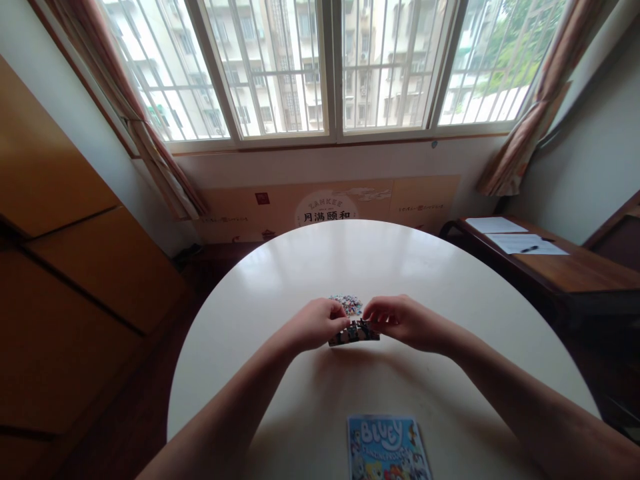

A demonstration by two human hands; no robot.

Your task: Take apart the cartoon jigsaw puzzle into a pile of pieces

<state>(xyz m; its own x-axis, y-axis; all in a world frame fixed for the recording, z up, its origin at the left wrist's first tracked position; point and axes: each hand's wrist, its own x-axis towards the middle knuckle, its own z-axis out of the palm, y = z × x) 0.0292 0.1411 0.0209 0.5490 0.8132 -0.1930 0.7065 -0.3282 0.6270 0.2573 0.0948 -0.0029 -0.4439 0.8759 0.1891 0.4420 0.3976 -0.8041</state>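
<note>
A small dark, patterned section of joined jigsaw pieces [354, 333] lies on the table between my hands, its upper edge notched. My left hand [320, 323] is closed at its left side, thumb and fingers pinched on the upper left edge. From the right, my right hand [397, 321] curls its fingers at the upper right edge, closed on it; a single piece between those fingertips cannot be made out. Just beyond the section sits a heap of loose multicoloured jigsaw pieces [353, 304], partly covered by my left fingers.
The round white table [240, 373] has a glossy top. Near its front lies a blue Bluey picture booklet or box [385, 447]. At right, a wooden side desk [590, 267] carries papers [525, 243] and pens. Barred windows and a printed cardboard panel [425, 200] stand behind.
</note>
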